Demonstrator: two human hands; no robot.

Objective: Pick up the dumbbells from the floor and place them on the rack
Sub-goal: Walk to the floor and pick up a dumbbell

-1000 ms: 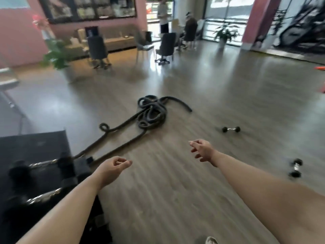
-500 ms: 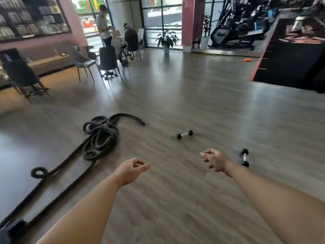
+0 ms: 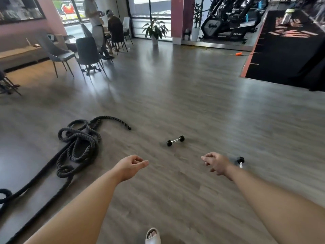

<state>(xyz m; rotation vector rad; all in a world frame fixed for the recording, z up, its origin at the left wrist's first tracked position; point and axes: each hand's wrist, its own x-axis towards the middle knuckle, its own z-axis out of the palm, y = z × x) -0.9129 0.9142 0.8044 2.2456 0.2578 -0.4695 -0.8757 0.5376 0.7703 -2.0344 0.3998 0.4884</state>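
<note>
A small dumbbell [image 3: 175, 140] with black hex ends and a chrome grip lies on the wooden floor, ahead of both hands. A second black dumbbell [image 3: 240, 161] lies to the right, half hidden behind my right wrist. My left hand [image 3: 131, 166] hangs in the air with its fingers loosely curled and nothing in it. My right hand [image 3: 215, 162] is also held out, fingers loosely bent and apart, empty. Both hands are well short of the first dumbbell. No rack is in view.
A thick black battle rope [image 3: 79, 143] lies coiled on the floor to the left. Chairs [image 3: 88, 50] and two people stand at the back left. A black mat [image 3: 284, 55] and exercise machines [image 3: 228, 20] are at the back right. My sandalled foot [image 3: 152, 235] shows at the bottom.
The view has swung to the right: the rack with dumbbells at the lower left has left the frame. Both floor dumbbells now sit nearer the middle. My hands stay empty.
</note>
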